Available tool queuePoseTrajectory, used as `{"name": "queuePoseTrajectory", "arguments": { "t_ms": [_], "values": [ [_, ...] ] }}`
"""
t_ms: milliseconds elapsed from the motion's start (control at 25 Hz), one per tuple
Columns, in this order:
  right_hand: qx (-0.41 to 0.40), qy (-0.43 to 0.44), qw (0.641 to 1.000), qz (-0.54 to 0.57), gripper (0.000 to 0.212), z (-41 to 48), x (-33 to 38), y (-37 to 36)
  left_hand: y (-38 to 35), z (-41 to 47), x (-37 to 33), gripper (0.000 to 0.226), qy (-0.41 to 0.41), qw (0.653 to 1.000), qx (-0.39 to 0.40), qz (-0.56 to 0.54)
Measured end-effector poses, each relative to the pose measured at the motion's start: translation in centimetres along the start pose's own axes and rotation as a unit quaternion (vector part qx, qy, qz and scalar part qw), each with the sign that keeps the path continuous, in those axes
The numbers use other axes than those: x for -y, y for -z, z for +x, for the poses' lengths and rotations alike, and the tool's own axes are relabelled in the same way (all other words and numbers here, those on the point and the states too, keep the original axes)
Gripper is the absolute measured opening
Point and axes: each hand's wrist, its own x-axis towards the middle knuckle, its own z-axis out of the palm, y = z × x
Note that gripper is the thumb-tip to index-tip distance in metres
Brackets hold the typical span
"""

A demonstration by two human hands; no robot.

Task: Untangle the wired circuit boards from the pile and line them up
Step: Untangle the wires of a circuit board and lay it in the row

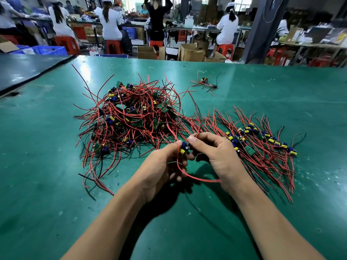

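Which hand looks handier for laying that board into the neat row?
Probably the right hand: it pinches a red wire and sits beside the row; the left hand holds the board nearer the pile.

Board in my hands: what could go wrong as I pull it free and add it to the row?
1. The red wire pinched by the right hand runs back toward the pile; a hard pull may drag other boards along or strain the joints on the board in the left hand.
2. The loop hanging below could snag the lined-up row on placement.
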Motion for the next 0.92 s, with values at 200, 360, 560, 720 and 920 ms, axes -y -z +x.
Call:
{"name": "queuePoseTrajectory", "arguments": {
  "t_ms": [200,360,560,720,920],
  "values": [
    [0.039,-0.022,0.999,-0.025,0.014,0.1,-0.2,0.5,-0.4,-0.4,0.6,0.041,-0.077,0.997,-0.018,0.019],
    [0.007,-0.054,0.998,-0.007,0.020,0.3,-0.3,0.7,-0.4,-0.6,0.6,0.027,-0.073,0.997,0.003,0.011],
    [-0.082,-0.045,0.996,0.002,0.020,0.8,-0.5,0.8,-0.6,-0.5,0.7,0.008,-0.100,0.990,-0.027,0.099],
    [-0.024,-0.078,0.994,0.071,0.036,0.5,-0.4,0.7,-0.9,-0.3,1.3,0.012,-0.155,0.962,-0.061,0.218],
    [0.108,-0.145,0.983,0.034,0.028,0.1,-0.5,1.0,-0.6,-0.8,0.8,0.023,-0.098,0.991,-0.043,0.074]
  ]
}}
